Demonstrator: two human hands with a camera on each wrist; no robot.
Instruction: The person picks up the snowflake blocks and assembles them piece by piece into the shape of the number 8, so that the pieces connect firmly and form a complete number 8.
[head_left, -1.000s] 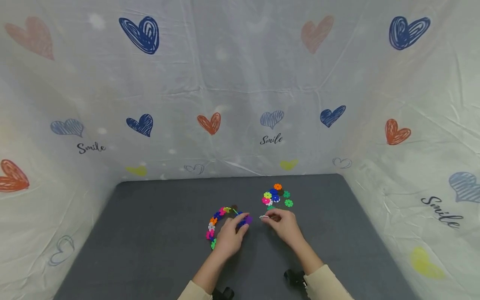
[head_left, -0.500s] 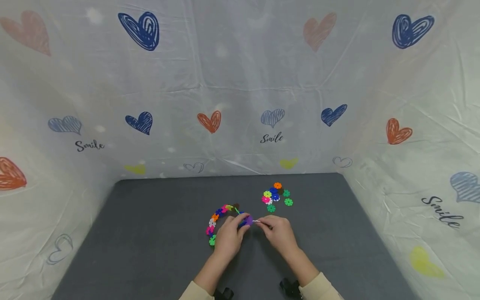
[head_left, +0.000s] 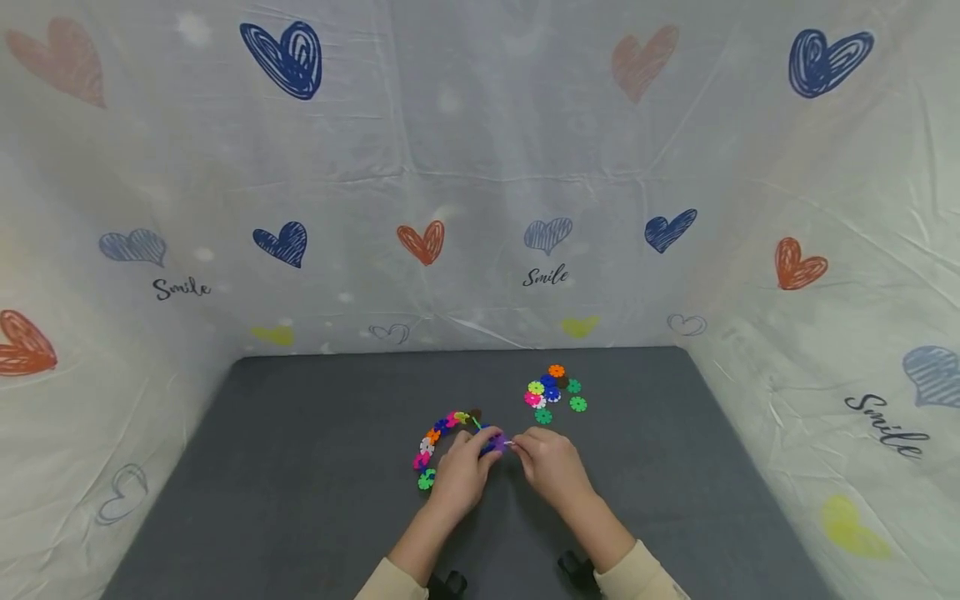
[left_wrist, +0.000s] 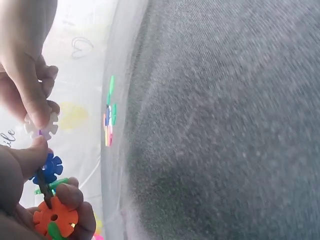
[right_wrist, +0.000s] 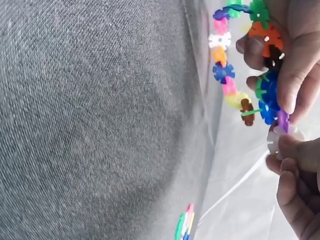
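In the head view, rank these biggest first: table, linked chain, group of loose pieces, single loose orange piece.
Table
Linked chain, by overall span; the left hand hides part
Group of loose pieces
Loose orange piece

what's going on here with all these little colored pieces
A person's left hand holds a chain of notched discs near its purple disc. The right hand pinches a white disc against that purple one; whether it is fully slotted in is hard to tell. A group of loose discs lies farther back on the gray table.
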